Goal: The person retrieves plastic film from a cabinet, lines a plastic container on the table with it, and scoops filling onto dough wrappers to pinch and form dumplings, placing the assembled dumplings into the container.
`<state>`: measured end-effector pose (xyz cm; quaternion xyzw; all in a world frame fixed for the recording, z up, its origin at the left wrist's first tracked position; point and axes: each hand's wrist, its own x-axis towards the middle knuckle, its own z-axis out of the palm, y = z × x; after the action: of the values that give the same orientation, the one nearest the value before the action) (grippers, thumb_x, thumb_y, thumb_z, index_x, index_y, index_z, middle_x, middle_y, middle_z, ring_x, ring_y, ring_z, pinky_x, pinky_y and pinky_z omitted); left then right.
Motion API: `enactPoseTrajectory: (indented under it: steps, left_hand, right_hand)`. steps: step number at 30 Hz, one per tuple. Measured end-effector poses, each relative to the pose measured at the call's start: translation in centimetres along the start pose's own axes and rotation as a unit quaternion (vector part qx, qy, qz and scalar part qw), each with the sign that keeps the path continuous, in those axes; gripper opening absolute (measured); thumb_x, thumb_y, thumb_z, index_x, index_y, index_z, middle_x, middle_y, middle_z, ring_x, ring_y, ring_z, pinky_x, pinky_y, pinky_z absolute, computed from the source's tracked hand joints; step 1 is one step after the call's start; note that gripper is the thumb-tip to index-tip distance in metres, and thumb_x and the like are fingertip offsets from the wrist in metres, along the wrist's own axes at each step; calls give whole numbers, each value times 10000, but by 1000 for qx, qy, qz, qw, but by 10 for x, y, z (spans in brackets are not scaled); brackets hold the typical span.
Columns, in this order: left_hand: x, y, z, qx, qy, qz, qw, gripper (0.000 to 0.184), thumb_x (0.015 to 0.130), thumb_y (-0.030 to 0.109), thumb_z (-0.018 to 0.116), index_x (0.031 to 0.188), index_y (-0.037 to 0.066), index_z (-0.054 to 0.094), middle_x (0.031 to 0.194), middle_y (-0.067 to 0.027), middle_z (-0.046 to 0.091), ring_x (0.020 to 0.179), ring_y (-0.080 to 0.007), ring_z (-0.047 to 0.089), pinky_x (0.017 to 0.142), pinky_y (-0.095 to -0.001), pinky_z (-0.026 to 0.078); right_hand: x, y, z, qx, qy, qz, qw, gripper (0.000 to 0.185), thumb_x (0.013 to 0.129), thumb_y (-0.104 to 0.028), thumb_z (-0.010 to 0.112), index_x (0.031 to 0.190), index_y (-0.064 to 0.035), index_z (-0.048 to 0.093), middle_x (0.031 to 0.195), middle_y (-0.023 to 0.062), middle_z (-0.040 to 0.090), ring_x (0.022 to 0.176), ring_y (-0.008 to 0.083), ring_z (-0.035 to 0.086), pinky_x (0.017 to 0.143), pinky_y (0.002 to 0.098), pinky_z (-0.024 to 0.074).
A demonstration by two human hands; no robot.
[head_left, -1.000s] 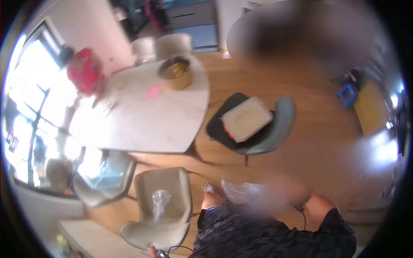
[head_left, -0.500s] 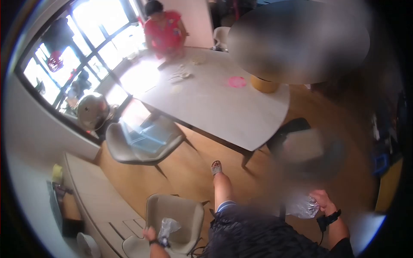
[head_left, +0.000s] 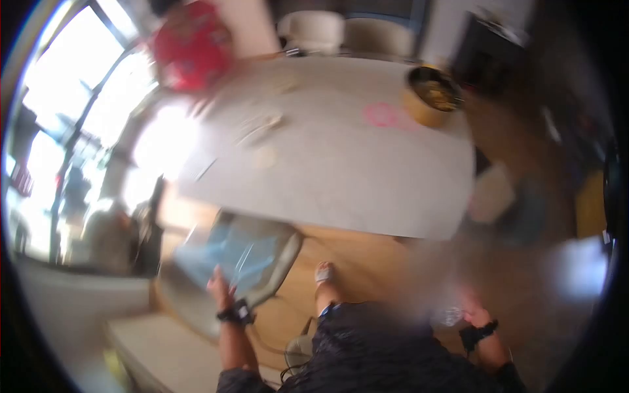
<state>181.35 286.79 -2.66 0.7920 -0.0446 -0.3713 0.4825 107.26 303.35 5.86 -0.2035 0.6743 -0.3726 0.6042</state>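
Note:
My left hand (head_left: pixel 221 289), fingers apart and blurred, reaches over the chair (head_left: pixel 280 243) beside the table. It is at the near edge of a light-blue see-through plastic sheet or packet (head_left: pixel 242 259) lying on the seat; I cannot tell whether they touch. Low at the right, my right hand (head_left: pixel 473 309) is closed on a crumpled clear plastic bag (head_left: pixel 451 317). A smear on the picture partly veils this bag and the fingers.
A pale table (head_left: pixel 341 170) fills the middle. On it stand a yellow pot (head_left: pixel 424 111) with food inside, a pink ring-shaped thing (head_left: pixel 381 115) and thin pale items (head_left: pixel 259 127). A person in red (head_left: pixel 192 49) is at the far left. A bench (head_left: pixel 160 344) runs below left.
I have come closer to the table and the view has turned. My left hand has moved forward from the nearer chair to the blue plastic. The clear bag stays in my right hand.

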Motion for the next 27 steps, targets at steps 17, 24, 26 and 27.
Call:
enactPoseTrajectory:
  steps: [17,24,26,27]
  left_hand:
    - [175,-18,-2,72,-216,-71,971,430,864,340,681,1158,33,614,1136,-165,595,1015,-387,612,743,-570,553]
    - [106,-10,-55,-87,-202,-23,975,492,916,362,654,1271,44,533,1141,-131,613,971,-332,633,735,-485,560]
    - [84,-20,-74,-93,-179,51,978,388,908,318,678,1155,30,597,1153,-155,603,912,-322,638,709,-454,568]
    - [76,-19,-90,-94,-169,87,977,339,904,296,690,1097,24,629,1159,-168,598,883,-317,641,695,-438,572]
  right_hand:
    - [-65,64,145,-1,132,41,990,342,963,-337,684,1094,-21,710,927,69,710,820,159,665,768,333,529]
    - [-41,69,153,46,177,54,982,354,942,-349,712,1072,-20,699,920,52,692,846,126,650,725,294,514]
    - [-52,38,144,63,67,55,994,364,940,-355,716,1066,-14,694,945,50,689,889,117,647,723,283,507]
    - [-60,29,143,41,68,49,996,370,937,-357,720,1073,-14,694,948,48,690,887,115,644,722,280,502]
